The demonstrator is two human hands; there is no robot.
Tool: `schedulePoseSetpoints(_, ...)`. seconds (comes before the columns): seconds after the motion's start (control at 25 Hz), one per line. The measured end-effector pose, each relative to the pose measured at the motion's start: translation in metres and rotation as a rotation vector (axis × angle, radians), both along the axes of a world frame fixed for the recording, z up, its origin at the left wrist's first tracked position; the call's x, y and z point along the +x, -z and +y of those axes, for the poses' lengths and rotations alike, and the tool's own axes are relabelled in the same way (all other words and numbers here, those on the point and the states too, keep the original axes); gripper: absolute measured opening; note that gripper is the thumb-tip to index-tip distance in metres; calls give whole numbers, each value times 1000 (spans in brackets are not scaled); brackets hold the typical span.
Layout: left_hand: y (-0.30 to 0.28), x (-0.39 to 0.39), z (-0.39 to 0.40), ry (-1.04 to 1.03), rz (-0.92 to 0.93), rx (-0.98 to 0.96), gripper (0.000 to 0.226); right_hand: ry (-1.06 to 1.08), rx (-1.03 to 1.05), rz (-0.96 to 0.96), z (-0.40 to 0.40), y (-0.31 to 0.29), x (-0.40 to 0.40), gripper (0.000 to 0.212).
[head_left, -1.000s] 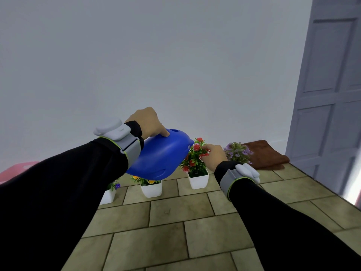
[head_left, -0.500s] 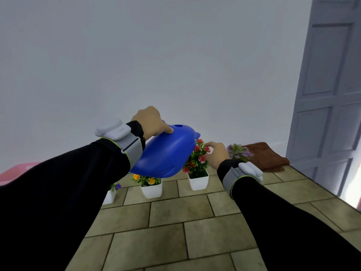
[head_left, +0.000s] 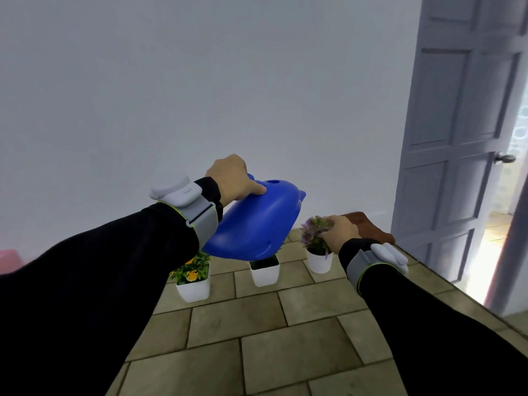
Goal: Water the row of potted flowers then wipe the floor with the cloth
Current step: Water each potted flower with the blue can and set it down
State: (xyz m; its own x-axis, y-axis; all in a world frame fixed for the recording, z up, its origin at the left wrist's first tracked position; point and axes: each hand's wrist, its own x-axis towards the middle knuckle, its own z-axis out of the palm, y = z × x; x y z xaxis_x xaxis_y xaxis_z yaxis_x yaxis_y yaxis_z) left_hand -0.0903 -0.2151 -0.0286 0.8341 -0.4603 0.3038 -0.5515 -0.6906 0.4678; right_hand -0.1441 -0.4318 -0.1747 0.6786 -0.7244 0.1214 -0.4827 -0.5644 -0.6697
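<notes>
My left hand (head_left: 233, 177) grips the top of a blue watering can (head_left: 255, 225), held above the row of white pots along the wall. The can hides the flowers of the middle pot (head_left: 264, 271). A pot of yellow flowers (head_left: 193, 277) stands to its left. My right hand (head_left: 340, 230) touches the purple flowers (head_left: 313, 232) of the rightmost pot, fingers curled into the foliage. A brown cloth (head_left: 368, 228) lies folded on the tiles behind that hand, near the door.
A grey panelled door (head_left: 457, 138) stands ajar at the right, with bright light past it. A white wall runs behind the pots. A pink object (head_left: 8, 257) shows at the far left edge. Tan floor tiles (head_left: 257, 318) spread in front of the pots.
My right hand moved from the red flowers to the purple ones on the right. The watering can shifted right too, and now covers the red flowers.
</notes>
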Motion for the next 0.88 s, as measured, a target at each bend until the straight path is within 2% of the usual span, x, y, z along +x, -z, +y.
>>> schedulePoseSetpoints(0.12,4,-3,-18,22,5,52,30,-21,37,12,-10,8,-2,49)
schedulePoseSetpoints(0.32,9,-3,-41,32,14,121,28,-71,26,8,-17,13,0,49)
schedulePoseSetpoints(0.56,10,-6,-59,-6,-4,230,43,-80,59,45,-21,18,1,50)
schedulePoseSetpoints(0.88,9,-13,-72,-12,-10,338,45,-82,42,59,-14,22,-7,56)
